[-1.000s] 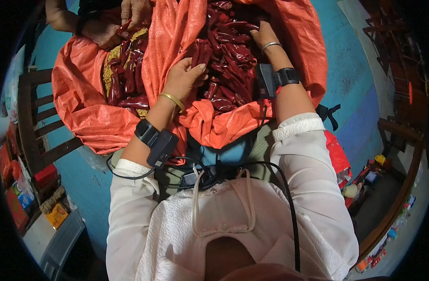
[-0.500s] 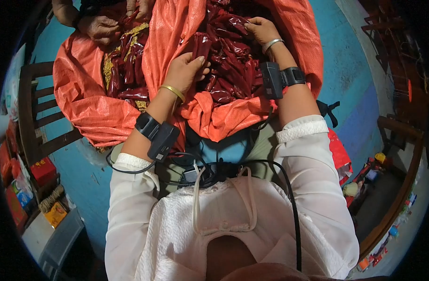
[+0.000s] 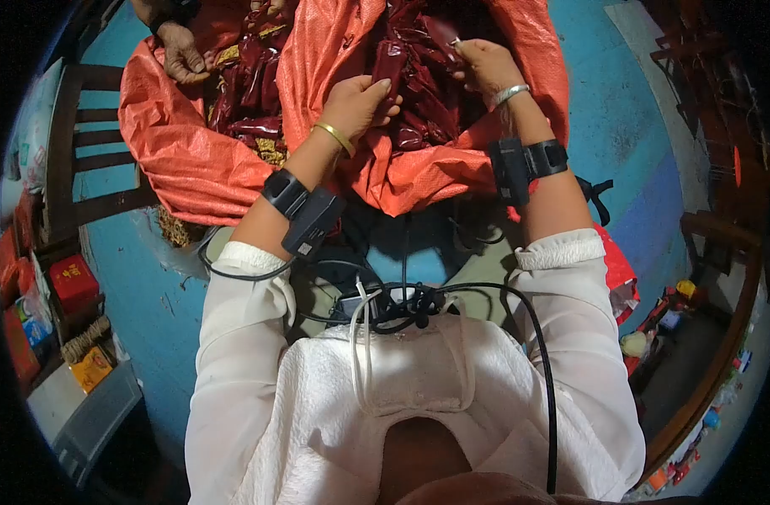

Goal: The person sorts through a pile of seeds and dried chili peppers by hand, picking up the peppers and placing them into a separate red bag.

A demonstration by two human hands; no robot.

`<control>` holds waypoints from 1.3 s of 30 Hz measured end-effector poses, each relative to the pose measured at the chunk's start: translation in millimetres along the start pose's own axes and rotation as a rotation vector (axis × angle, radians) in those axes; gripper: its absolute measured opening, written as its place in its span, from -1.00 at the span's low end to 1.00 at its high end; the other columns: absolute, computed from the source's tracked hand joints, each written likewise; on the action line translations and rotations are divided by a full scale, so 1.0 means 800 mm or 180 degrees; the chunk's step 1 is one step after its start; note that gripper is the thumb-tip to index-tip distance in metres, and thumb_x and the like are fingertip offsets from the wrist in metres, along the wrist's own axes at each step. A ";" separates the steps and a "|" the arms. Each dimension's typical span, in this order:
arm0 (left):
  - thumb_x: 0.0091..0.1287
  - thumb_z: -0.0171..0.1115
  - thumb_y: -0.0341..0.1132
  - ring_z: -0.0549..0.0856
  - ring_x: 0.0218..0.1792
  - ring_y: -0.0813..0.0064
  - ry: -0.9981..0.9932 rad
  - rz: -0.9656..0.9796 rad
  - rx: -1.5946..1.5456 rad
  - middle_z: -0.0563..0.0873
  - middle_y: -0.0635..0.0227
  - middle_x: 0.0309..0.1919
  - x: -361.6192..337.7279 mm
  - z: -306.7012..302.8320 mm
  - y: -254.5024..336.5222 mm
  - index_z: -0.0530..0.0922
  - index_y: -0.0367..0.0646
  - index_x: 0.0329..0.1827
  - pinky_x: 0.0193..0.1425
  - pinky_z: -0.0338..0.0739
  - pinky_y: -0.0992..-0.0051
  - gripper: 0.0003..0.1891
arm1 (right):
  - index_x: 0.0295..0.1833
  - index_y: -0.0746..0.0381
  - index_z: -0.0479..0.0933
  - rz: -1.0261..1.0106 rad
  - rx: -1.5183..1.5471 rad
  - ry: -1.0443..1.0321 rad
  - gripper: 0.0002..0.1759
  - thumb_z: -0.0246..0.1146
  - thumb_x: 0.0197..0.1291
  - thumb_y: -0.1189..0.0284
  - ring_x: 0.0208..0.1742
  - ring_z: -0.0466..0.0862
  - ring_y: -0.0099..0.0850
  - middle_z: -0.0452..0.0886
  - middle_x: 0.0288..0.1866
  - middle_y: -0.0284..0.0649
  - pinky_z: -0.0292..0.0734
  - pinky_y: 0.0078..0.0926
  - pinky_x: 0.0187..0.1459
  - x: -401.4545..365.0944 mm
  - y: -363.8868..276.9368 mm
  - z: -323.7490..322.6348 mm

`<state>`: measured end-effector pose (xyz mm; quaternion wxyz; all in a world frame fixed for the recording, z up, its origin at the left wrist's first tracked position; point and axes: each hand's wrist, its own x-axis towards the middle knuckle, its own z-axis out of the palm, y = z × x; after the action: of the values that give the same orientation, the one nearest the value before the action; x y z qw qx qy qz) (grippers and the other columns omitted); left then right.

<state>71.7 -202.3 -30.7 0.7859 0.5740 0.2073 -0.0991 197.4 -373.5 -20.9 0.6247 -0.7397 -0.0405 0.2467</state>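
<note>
My left hand (image 3: 356, 106), with a gold bangle at the wrist, is closed around dark red dried chilies (image 3: 389, 64) that stick up past the thumb. Between thumb and fingers, my right hand (image 3: 488, 66) pinches a single red chili (image 3: 440, 35) near its stem end. Both hands are over an orange woven sack (image 3: 435, 178) with its mouth spread wide. Inside lies a heap of glossy red chilies (image 3: 431, 108), partly hidden by my hands.
Another person's hand (image 3: 181, 54) is over a second orange sack (image 3: 173, 181) holding chilies and yellowish bits. A wooden chair (image 3: 63, 143) stands at the left on the blue floor (image 3: 141, 328). Black cables (image 3: 536, 328) cross my lap.
The view has shifted a little, so the sacks sit higher and the left one further right. My right hand now has a chili raised in its fingertips. The other person's hand has opened.
</note>
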 end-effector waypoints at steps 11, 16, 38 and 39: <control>0.21 0.08 -0.29 0.55 -0.34 0.67 0.1031 0.1876 0.1153 0.59 0.45 -0.39 0.031 0.004 -0.033 0.51 -0.24 -0.12 -0.35 0.44 0.68 -0.75 | -0.29 0.23 0.48 0.0202 0.0890 -0.0379 -0.84 0.14 0.07 0.37 -0.53 0.53 -0.61 0.54 -0.47 -0.40 0.39 -0.72 -0.59 -0.080 -0.010 0.018; 0.19 0.15 -0.26 0.56 -0.38 0.71 0.0190 0.0871 -0.0112 0.60 0.46 -0.38 -0.008 0.021 0.009 0.50 -0.21 -0.16 -0.38 0.44 0.71 -0.76 | -0.33 0.23 0.50 0.0127 0.0612 -0.0640 -0.85 0.16 0.06 0.37 -0.57 0.48 -0.65 0.52 -0.52 -0.40 0.35 -0.71 -0.60 -0.066 -0.007 0.047; 0.19 0.15 -0.27 0.50 -0.51 0.57 0.1716 0.1484 -0.2096 0.53 0.48 -0.53 -0.029 -0.097 0.066 0.44 -0.11 -0.36 -0.57 0.45 0.61 -0.87 | -0.28 0.16 0.49 -0.1036 -0.4343 -0.0157 -0.74 0.15 0.00 0.21 -0.19 0.55 -0.17 0.57 -0.29 -0.13 0.45 -0.24 -0.19 -0.049 -0.009 0.038; 0.19 0.15 -0.27 0.50 -0.51 0.57 0.1718 0.1490 -0.2093 0.53 0.48 -0.53 -0.031 -0.094 0.067 0.44 -0.11 -0.36 -0.57 0.45 0.61 -0.87 | -0.28 0.17 0.49 -0.0999 -0.4351 -0.0231 -0.74 0.16 0.00 0.22 -0.19 0.55 -0.17 0.57 -0.29 -0.12 0.45 -0.25 -0.19 -0.048 -0.008 0.039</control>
<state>54.6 -116.1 7.5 0.8450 0.3316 0.2894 0.3037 152.4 -357.7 -5.5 0.0462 -0.9434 -0.3136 0.0974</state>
